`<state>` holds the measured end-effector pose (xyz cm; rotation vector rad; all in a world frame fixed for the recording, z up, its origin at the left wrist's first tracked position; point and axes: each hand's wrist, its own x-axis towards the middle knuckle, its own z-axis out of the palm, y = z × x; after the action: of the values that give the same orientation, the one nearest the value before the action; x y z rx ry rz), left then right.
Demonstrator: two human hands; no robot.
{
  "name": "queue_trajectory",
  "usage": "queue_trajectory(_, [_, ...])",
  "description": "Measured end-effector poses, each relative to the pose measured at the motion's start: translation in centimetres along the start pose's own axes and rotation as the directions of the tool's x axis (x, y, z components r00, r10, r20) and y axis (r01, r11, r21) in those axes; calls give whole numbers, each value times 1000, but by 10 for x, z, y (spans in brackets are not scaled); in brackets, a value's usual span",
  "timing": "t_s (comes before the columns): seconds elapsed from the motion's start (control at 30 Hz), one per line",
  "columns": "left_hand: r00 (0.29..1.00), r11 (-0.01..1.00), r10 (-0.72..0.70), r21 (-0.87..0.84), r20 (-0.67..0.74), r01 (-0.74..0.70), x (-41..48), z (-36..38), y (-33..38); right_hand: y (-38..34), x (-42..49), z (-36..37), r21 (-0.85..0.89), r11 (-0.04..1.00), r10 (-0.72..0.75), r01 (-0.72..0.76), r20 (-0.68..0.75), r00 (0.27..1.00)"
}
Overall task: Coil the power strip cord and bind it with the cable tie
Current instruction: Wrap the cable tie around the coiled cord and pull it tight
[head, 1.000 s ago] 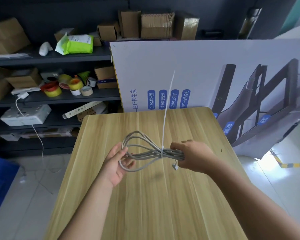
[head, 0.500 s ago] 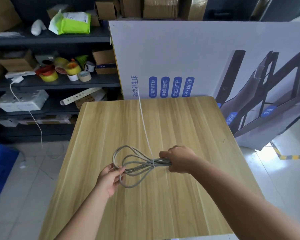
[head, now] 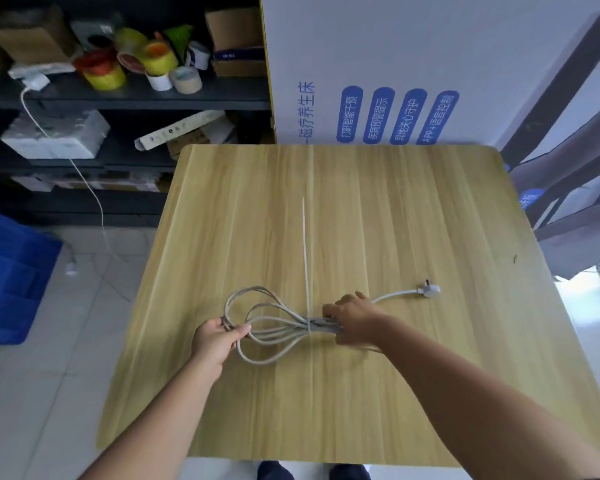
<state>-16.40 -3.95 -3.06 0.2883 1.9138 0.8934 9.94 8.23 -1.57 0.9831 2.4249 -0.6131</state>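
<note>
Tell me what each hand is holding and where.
Both hands hold the coiled grey power cord: left hand at the loop end, right hand at the bunched end beside the white cable tie.

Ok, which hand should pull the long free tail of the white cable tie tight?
Probably right: the right hand sits beside the white cable tie at the bundle's waist, while the left hand grips the grey coiled cord loops farther away.

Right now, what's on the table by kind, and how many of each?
Cord: 1
Cable tie: 1
Plug: 1
Hands on the cord: 2, left hand and right hand
Total: 5
</note>
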Motion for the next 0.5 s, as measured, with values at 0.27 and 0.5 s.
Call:
queue_trajectory(0.27, [1000,993,-7,115,3,6,28,17,-20,18,13,17,200,976,72,-82,58,996])
queue_trajectory(0.5, [999,976,-36,213,-41,44,33,25,-31,23,14,18,205,967,138,-150,70,988])
